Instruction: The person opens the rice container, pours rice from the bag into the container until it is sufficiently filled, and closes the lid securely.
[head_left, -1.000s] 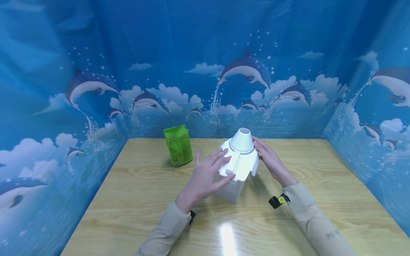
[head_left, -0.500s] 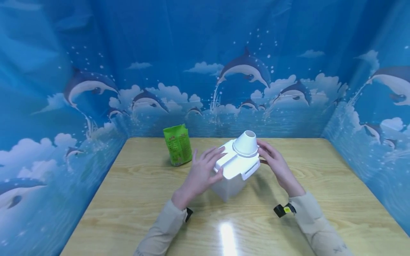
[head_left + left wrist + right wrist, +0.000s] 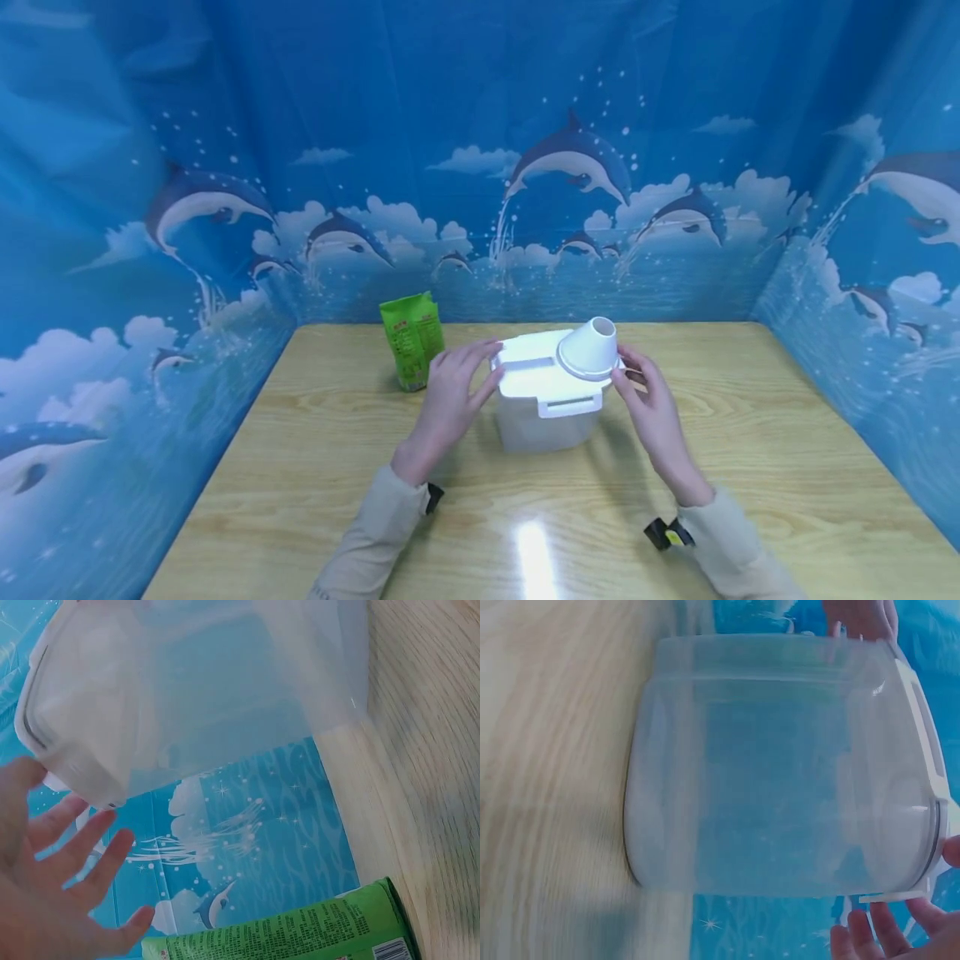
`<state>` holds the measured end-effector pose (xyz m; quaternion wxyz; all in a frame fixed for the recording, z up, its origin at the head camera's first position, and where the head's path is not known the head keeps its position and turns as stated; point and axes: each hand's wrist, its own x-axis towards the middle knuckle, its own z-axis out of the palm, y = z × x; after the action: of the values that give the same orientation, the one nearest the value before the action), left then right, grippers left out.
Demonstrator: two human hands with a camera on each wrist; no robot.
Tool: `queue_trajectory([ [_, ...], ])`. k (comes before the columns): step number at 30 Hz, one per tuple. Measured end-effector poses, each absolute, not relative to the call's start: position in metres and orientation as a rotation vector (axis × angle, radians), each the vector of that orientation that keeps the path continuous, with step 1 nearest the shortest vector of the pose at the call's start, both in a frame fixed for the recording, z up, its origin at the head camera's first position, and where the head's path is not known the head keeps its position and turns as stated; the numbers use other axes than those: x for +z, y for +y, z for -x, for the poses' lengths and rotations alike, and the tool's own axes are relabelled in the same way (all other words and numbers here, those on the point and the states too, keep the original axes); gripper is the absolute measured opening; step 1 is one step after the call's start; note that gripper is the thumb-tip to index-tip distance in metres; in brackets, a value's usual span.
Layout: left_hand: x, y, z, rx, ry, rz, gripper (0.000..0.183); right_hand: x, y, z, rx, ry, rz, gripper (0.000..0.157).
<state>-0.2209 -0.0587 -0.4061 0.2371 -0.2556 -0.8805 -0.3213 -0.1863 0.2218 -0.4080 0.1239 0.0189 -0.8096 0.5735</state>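
A translucent plastic storage container stands upright on the table, its wide face towards me. Covering it is a white lid with a cone-shaped spout at its right end and a clip hanging over the front edge. My left hand pinches the lid's left end; in the left wrist view the thumb lies at the rim and the other fingers spread by the side clip. With thumb above and fingers below, my right hand grips the lid's right end, beside the spout.
Behind my left hand, a green printed packet stands on the wooden table. Blue dolphin-patterned sheeting encloses the table at the back and sides. A bright reflection lies on the near tabletop.
The container has turned so its long side faces me, the spout swinging right and nearer. My left hand has shifted left and my right hand nearer, following the lid's ends.
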Motion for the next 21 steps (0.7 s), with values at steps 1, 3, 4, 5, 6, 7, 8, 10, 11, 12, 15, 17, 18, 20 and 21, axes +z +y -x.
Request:
queue_trajectory([
  [1, -0.405, -0.059, 0.221, -0.891, -2.406, 0.679, 0.039, -0.408, 0.221, 0.184, 1.638, -2.363, -0.065, 0.053],
  [3, -0.404, -0.060, 0.222, -0.918, -2.399, 0.652, 0.036, -0.409, 0.220, 0.180, 1.581, -2.359, -0.090, 0.050],
  [4, -0.404, -0.061, 0.222, -0.930, -2.400, 0.644, 0.035, -0.408, 0.219, 0.179, 1.560, -2.350, -0.101, 0.047],
  [5, -0.404, -0.061, 0.222, -0.944, -2.404, 0.640, 0.035, -0.409, 0.219, 0.177, 1.536, -2.344, -0.111, 0.046],
  [6, -0.403, -0.062, 0.222, -0.955, -2.410, 0.641, 0.035, -0.409, 0.218, 0.176, 1.518, -2.337, -0.121, 0.044],
  [7, -0.403, -0.062, 0.222, -0.962, -2.418, 0.640, 0.035, -0.409, 0.218, 0.176, 1.503, -2.329, -0.131, 0.042],
  [8, -0.402, -0.063, 0.222, -0.970, -2.426, 0.641, 0.035, -0.409, 0.218, 0.175, 1.488, -2.325, -0.139, 0.041],
  [10, -0.402, -0.063, 0.221, -0.975, -2.444, 0.642, 0.035, -0.409, 0.218, 0.174, 1.464, -2.322, -0.152, 0.040],
  [11, -0.401, -0.063, 0.221, -0.974, -2.451, 0.643, 0.035, -0.409, 0.218, 0.174, 1.447, -2.323, -0.161, 0.040],
  [12, -0.401, -0.063, 0.221, -0.974, -2.456, 0.645, 0.035, -0.408, 0.218, 0.174, 1.431, -2.329, -0.167, 0.041],
  [15, -0.400, -0.063, 0.221, -0.973, -2.463, 0.654, 0.035, -0.406, 0.219, 0.176, 1.391, -2.357, -0.189, 0.048],
  [17, -0.401, -0.063, 0.221, -0.975, -2.460, 0.658, 0.035, -0.402, 0.219, 0.178, 1.349, -2.377, -0.209, 0.053],
  [18, -0.401, -0.063, 0.221, -0.979, -2.458, 0.660, 0.035, -0.401, 0.219, 0.180, 1.311, -2.388, -0.220, 0.056],
  [20, -0.401, -0.064, 0.220, -0.982, -2.453, 0.661, 0.035, -0.398, 0.218, 0.185, 1.186, -2.404, -0.262, 0.061],
  [21, -0.401, -0.064, 0.220, -0.984, -2.450, 0.663, 0.034, -0.397, 0.218, 0.187, 1.085, -2.412, -0.288, 0.063],
])
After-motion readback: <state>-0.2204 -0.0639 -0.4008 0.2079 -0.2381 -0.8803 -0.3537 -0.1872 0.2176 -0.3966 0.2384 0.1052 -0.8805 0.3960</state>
